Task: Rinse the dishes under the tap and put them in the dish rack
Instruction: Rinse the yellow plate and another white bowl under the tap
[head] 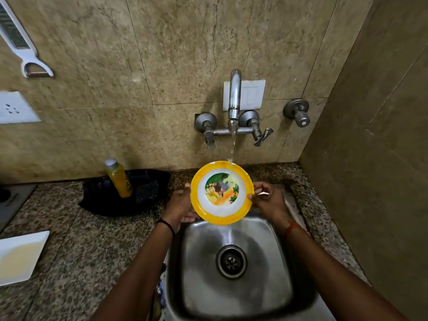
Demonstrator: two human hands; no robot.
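Note:
A round plate (221, 193) with a yellow rim and a cartoon picture in its white middle is held tilted above the back of the steel sink (196, 269). My left hand (179, 206) supports its left edge from behind. My right hand (266, 200) pinches its right rim. Water runs from the tap (234, 96) and strikes the plate's top edge. No dish rack is in view.
A black tray (148, 181) holding a yellow soap bottle (118, 178) and a dark scrubber sits on the granite counter to the left. A white square plate (20, 256) lies at the far left. The right wall stands close to the sink.

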